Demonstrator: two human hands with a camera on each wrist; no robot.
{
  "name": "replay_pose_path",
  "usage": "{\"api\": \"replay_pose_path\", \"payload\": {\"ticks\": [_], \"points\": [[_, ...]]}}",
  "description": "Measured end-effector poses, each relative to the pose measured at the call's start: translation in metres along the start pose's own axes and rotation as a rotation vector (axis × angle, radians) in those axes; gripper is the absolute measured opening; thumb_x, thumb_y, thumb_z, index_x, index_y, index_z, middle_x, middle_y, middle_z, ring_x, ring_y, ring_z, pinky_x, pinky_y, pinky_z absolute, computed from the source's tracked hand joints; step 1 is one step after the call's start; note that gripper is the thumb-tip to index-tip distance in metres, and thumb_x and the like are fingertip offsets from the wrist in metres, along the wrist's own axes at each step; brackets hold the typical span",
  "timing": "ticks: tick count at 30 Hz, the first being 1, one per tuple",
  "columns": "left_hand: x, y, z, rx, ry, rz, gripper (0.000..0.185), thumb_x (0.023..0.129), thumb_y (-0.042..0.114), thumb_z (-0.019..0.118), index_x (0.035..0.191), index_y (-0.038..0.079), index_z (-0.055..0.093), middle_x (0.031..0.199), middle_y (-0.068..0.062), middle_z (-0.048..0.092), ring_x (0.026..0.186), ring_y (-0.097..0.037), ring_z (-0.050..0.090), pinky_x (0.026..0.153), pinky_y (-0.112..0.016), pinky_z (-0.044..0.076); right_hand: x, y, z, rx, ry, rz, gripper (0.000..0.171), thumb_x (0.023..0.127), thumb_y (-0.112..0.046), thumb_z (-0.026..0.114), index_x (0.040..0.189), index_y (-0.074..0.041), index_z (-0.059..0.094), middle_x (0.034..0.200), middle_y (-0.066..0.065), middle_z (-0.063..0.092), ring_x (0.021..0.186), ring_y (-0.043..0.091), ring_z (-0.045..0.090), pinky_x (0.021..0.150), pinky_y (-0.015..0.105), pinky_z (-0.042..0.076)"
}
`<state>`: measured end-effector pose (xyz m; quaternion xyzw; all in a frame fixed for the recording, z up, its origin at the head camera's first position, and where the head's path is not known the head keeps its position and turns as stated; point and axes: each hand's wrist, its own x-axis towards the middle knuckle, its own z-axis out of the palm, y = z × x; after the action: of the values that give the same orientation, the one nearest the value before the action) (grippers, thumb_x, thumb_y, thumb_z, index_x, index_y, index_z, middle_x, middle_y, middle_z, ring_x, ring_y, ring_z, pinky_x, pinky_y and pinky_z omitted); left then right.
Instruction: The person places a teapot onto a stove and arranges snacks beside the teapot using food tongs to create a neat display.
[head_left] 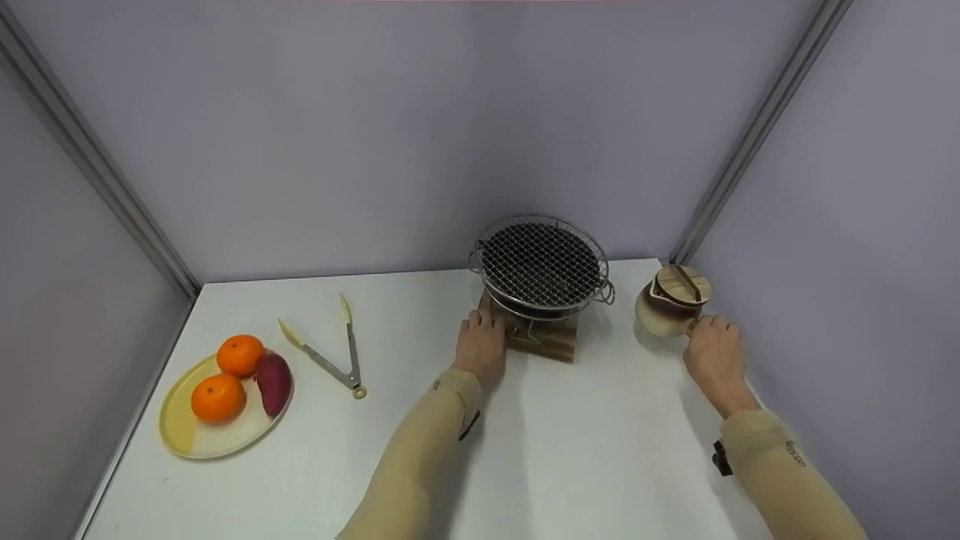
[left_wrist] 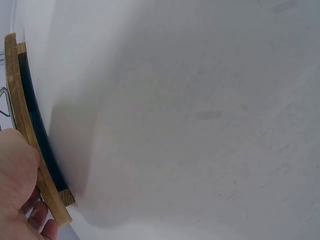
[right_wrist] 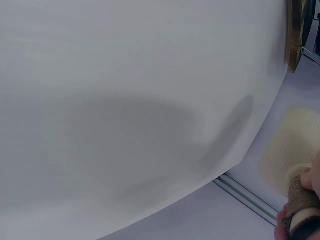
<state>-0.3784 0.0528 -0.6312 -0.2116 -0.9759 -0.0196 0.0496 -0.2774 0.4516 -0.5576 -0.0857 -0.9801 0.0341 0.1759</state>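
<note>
My left hand (head_left: 481, 349) grips the left side of a wooden stand (head_left: 556, 346); in the left wrist view the thumb side lies along the stand's top board (left_wrist: 30, 120) and fingertips show at its end. On the stand sits a round charcoal grill with a wire mesh (head_left: 541, 262) and looped side handles. At the table's back right corner, my right hand (head_left: 716, 361) holds the side handle of a cream and brown teapot (head_left: 660, 316) with a wooden lid (head_left: 682, 283). Twine wraps this handle (right_wrist: 301, 196), with fingers curled round it in the right wrist view.
A yellow and cream plate (head_left: 180, 427) on the left bears two oranges (head_left: 218, 399) and a purple sweet potato (head_left: 273, 384). Spread tongs (head_left: 330, 367) with yellow tips lie beside it. Grey walls (head_left: 360, 150) close in the white table (head_left: 592, 450) at the back and sides.
</note>
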Motion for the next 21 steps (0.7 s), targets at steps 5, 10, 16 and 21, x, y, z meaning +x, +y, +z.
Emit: {"api": "replay_pose_path", "payload": {"ticks": [5,10,16,21], "points": [[0.0,0.0,-0.001,-0.015,-0.013,0.0,0.042,0.111,0.018,0.061,0.152,0.01,0.059,0.152,-0.021,0.06,0.139,-0.035,0.057,0.117,-0.049,0.053,0.005,-0.004,-0.015,-0.014,0.008,-0.026,0.033,0.108,-0.008,0.063,0.108,0.025,0.06,0.102,0.043,0.061,0.097,0.065,0.063,0.086,0.073,0.053],[0.001,0.0,-0.003,0.001,-0.027,0.003,0.04,0.112,0.019,0.059,0.152,0.011,0.06,0.153,-0.02,0.06,0.14,-0.035,0.056,0.117,-0.049,0.053,0.009,-0.008,-0.025,-0.014,0.035,-0.042,0.032,0.107,-0.007,0.065,0.106,0.025,0.061,0.1,0.043,0.061,0.095,0.065,0.062,0.085,0.073,0.052],[-0.001,-0.001,-0.004,-0.012,-0.016,0.002,0.039,0.116,0.031,0.059,0.149,0.013,0.061,0.15,-0.018,0.061,0.138,-0.034,0.057,0.117,-0.048,0.053,0.016,-0.013,-0.034,-0.026,0.103,-0.094,0.031,0.104,-0.006,0.069,0.102,0.024,0.063,0.094,0.042,0.063,0.089,0.063,0.063,0.082,0.07,0.052],[-0.001,-0.001,-0.003,-0.017,-0.007,0.006,0.037,0.114,0.025,0.061,0.15,0.016,0.062,0.148,-0.018,0.062,0.137,-0.034,0.058,0.118,-0.049,0.054,0.026,-0.016,-0.044,-0.023,0.133,-0.119,0.031,0.102,-0.006,0.071,0.1,0.024,0.062,0.093,0.042,0.062,0.088,0.064,0.063,0.079,0.07,0.051]]}}
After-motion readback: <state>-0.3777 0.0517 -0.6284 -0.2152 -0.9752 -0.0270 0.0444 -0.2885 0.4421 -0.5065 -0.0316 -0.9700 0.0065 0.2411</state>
